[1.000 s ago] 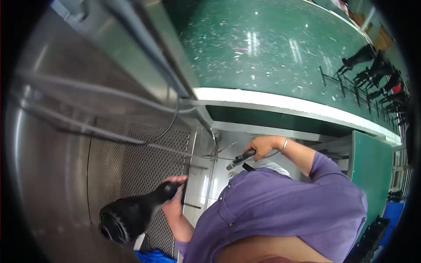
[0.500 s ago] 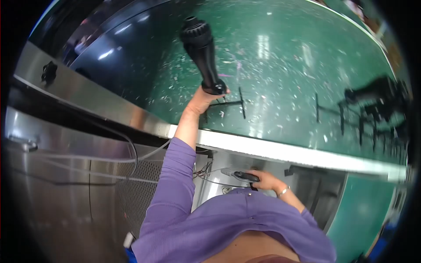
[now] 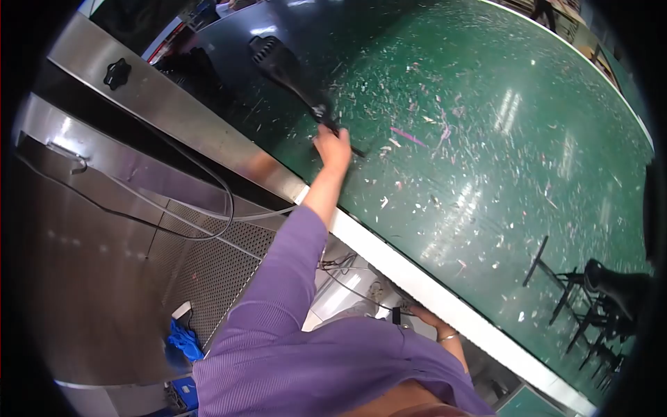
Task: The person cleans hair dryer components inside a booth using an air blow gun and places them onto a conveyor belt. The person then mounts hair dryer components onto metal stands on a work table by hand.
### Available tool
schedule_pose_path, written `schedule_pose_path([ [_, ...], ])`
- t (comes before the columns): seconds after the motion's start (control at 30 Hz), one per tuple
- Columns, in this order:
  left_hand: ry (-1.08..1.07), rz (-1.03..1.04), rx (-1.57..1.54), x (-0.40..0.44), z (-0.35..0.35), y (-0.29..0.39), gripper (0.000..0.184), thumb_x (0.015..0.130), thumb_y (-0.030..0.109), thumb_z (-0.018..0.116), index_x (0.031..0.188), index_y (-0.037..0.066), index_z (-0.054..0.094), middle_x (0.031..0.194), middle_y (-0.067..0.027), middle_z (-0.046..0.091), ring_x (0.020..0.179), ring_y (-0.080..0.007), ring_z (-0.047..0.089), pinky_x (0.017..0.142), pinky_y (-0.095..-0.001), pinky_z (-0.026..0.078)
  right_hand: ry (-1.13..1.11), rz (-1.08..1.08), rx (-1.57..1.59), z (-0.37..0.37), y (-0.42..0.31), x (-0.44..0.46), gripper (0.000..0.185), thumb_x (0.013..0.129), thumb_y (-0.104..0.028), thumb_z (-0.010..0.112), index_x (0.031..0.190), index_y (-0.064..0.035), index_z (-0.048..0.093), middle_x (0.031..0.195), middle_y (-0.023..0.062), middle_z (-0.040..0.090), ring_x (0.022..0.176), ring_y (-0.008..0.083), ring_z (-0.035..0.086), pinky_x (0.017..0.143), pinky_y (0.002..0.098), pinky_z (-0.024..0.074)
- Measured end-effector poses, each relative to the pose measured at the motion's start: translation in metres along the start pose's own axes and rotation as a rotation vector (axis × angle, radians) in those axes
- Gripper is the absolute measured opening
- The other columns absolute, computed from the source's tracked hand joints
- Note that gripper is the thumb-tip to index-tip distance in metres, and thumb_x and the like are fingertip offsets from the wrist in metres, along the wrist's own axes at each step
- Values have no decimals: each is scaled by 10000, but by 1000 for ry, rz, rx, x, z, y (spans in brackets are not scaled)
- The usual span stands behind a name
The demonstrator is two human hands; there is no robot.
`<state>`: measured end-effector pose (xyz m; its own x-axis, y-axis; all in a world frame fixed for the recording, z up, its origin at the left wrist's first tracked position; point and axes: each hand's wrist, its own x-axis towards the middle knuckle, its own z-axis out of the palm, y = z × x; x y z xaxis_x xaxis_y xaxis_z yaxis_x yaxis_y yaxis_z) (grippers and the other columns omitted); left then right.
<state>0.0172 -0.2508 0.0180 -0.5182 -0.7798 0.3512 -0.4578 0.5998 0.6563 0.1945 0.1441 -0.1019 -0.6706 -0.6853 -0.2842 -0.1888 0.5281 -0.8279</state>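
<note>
Head view: the left hand (image 3: 333,149) is clamping the black part (image 3: 286,68) by its narrow end, seemingly sparing its body, inside the green table's near edge (image 3: 389,254); I cannot tell the right hand's grip (image 3: 425,317).

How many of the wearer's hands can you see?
2: the left hand, holding the black piece over the green table, and the right hand, dimly visible beside the table's white edge.

Green table (image 3: 504,215), scattered pale scraps (image 3: 384,202), pink strip (image 3: 408,136), black stands (image 3: 571,277)
</note>
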Motion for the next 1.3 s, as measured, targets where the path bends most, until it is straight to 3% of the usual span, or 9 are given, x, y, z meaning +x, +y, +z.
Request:
schedule_pose_path([
  [0.27,603,-488,2,142,19,-56,286,823,34,506,1105,-13,498,1034,-217,583,1006,-375,524,861,-453,425,10,186,95,11,1,-2,533,718,-208,694,1189,-22,529,1122,167,592,1015,288,570,865,375,455],
  [0.6,756,-563,120,229,24,-123,300,802,29,482,1099,-12,503,1023,-210,605,984,-355,570,871,-429,431,185,607,186,27,18,-41,489,730,-137,681,1178,-11,530,1108,160,603,975,296,593,830,383,478],
  [0.77,720,-526,307,258,25,-165,416,765,212,669,1082,16,485,1141,-194,520,1037,-311,526,877,-394,425,295,682,257,49,14,-65,470,736,-102,674,1173,-6,531,1101,156,608,955,300,604,812,388,489],
  [0.87,1152,-818,675,269,37,-161,653,677,464,726,1116,73,441,1137,-159,469,1055,-296,491,873,-408,417,337,664,287,70,4,-79,458,739,-80,670,1169,-3,532,1097,154,612,943,302,611,801,390,496],
  [0.93,819,-682,531,233,42,-128,505,736,405,663,1038,60,453,1084,-146,478,962,-289,512,830,-406,432,274,656,335,72,15,-84,467,718,-118,683,1150,-2,549,1112,168,611,1010,299,589,847,382,477],
  [1.1,858,-179,-33,183,92,-49,344,727,156,588,1002,-22,479,990,-202,488,921,-313,516,801,-439,445,483,364,475,89,15,-86,588,710,-170,589,1269,-53,451,1156,219,552,1071,370,524,910,382,424],
  [1.17,-74,215,-793,70,11,42,297,848,128,541,1081,-44,476,1040,-171,511,988,-264,505,837,-400,453,511,494,519,98,20,-100,599,717,-173,581,1278,-33,424,1109,226,574,1037,374,544,898,393,430],
  [1.23,-627,425,-1058,-26,-53,88,276,925,127,476,1138,-47,460,1062,-130,528,970,-207,519,826,-329,466,677,672,577,121,24,-122,590,718,-207,611,1256,-44,431,1073,223,581,1001,353,563,862,386,440],
  [1.3,-1482,487,-1406,-146,-116,107,183,920,116,463,1007,-39,506,868,-116,569,771,-217,564,757,-269,488,819,779,634,153,50,-156,574,723,-215,607,1236,-23,437,1065,237,578,994,361,564,858,393,442],
])
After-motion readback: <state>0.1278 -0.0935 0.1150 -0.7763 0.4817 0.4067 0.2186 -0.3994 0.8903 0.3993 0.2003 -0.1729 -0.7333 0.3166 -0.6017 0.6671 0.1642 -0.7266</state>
